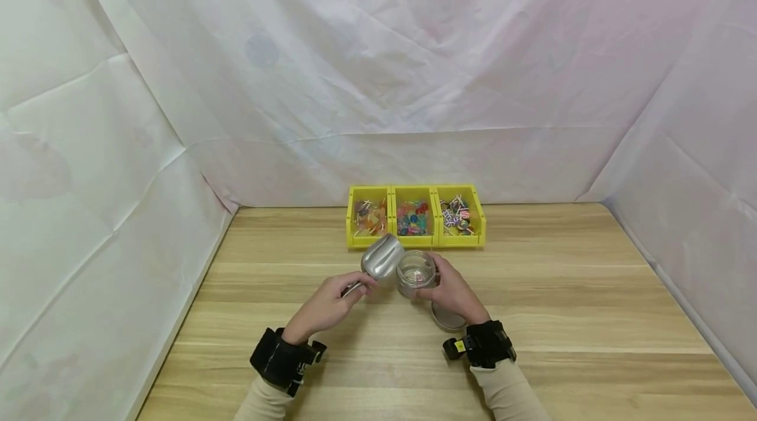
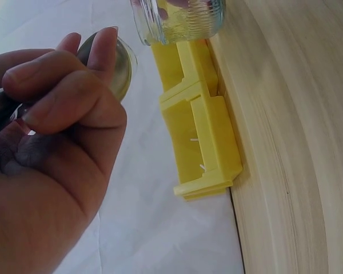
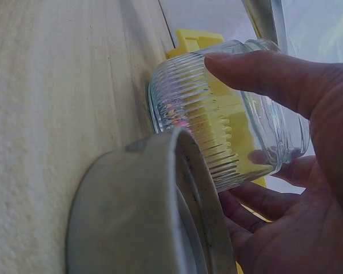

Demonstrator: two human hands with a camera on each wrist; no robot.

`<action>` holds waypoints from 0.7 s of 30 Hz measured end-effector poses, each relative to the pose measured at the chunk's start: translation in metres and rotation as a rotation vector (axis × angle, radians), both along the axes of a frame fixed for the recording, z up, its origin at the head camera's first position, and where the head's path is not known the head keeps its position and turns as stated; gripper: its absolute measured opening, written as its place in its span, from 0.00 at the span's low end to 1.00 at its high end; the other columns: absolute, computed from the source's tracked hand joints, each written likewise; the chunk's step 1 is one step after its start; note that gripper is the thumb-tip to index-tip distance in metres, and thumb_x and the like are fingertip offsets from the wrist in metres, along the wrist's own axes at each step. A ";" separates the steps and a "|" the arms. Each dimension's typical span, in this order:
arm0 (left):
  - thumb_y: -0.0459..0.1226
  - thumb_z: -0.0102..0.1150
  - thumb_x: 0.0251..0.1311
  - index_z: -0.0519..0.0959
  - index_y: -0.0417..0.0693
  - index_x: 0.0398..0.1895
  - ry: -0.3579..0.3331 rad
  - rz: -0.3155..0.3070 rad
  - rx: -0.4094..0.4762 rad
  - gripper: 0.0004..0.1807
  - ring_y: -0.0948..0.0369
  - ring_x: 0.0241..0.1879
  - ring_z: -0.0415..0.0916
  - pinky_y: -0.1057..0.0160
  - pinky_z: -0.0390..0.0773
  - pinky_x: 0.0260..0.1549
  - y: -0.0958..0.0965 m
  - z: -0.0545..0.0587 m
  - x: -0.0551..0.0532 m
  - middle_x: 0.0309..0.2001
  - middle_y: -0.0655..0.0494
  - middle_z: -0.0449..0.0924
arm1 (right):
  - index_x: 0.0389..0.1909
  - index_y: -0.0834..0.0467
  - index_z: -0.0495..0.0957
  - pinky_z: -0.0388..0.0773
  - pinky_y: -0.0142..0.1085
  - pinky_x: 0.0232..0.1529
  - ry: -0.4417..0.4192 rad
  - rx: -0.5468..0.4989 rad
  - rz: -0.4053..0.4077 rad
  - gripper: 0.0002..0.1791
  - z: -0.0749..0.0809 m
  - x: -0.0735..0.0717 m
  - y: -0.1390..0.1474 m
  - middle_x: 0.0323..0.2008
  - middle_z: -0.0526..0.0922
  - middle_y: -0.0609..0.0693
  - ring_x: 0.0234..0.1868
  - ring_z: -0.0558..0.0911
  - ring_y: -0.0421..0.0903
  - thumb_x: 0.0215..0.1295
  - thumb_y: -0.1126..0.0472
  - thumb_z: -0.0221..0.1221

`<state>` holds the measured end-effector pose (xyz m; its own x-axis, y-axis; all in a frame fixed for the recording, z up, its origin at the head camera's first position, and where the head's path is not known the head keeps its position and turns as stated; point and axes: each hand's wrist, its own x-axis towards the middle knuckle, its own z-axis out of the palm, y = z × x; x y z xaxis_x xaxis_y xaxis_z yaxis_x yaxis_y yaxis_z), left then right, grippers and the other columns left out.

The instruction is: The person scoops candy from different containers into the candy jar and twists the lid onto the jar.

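Note:
My left hand [image 1: 333,305] grips the handle of a shiny metal scoop [image 1: 382,257], its bowl raised beside the jar's rim, between jar and bins. In the left wrist view, curled fingers [image 2: 63,85] cover most of the handle. My right hand [image 1: 452,289] holds a clear ribbed glass jar [image 1: 408,288], which is uncovered, with thumb on one side and fingers round the other. A speck of pink shows low in the jar. Close under the right wrist lies a round lid [image 1: 447,320], seen large in the right wrist view as a pale disc with a raised rim [image 3: 123,208].
Behind the hands stands a row of three joined yellow bins [image 1: 416,242]. They hold wrapped candies [image 1: 370,219], colourful candies [image 1: 414,219] and lollipops with striped sticks [image 1: 457,216]. The wooden table [image 1: 568,289] meets white cloth walls [image 1: 378,79] at the back and sides.

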<state>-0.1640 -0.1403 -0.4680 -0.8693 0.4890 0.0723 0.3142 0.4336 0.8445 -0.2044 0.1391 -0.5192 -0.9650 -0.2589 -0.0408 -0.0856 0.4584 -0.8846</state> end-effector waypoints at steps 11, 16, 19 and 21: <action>0.34 0.49 0.73 0.82 0.55 0.50 -0.011 0.034 -0.012 0.13 0.53 0.50 0.80 0.56 0.77 0.46 -0.001 0.001 0.000 0.44 0.57 0.84 | 0.69 0.58 0.64 0.74 0.51 0.62 0.013 -0.006 0.006 0.46 0.000 0.000 0.000 0.61 0.75 0.54 0.62 0.75 0.53 0.49 0.67 0.75; 0.34 0.49 0.73 0.82 0.55 0.49 -0.013 0.041 -0.004 0.12 0.54 0.50 0.79 0.54 0.77 0.48 -0.001 0.001 -0.001 0.44 0.53 0.84 | 0.70 0.58 0.64 0.74 0.50 0.61 0.006 -0.003 0.002 0.46 0.001 0.001 0.000 0.61 0.75 0.55 0.61 0.75 0.53 0.49 0.67 0.75; 0.33 0.50 0.73 0.82 0.55 0.49 -0.005 0.046 -0.003 0.12 0.56 0.49 0.79 0.54 0.77 0.49 -0.002 -0.001 -0.002 0.45 0.50 0.84 | 0.70 0.58 0.64 0.74 0.51 0.61 0.000 -0.004 0.003 0.46 0.001 0.001 0.000 0.61 0.75 0.55 0.61 0.75 0.54 0.49 0.67 0.75; 0.33 0.50 0.73 0.82 0.55 0.49 0.005 0.050 -0.004 0.12 0.56 0.49 0.79 0.53 0.77 0.50 -0.002 -0.002 -0.004 0.45 0.49 0.84 | 0.70 0.58 0.64 0.74 0.51 0.62 -0.002 -0.008 0.004 0.46 0.002 0.001 0.000 0.61 0.75 0.54 0.61 0.75 0.53 0.49 0.67 0.75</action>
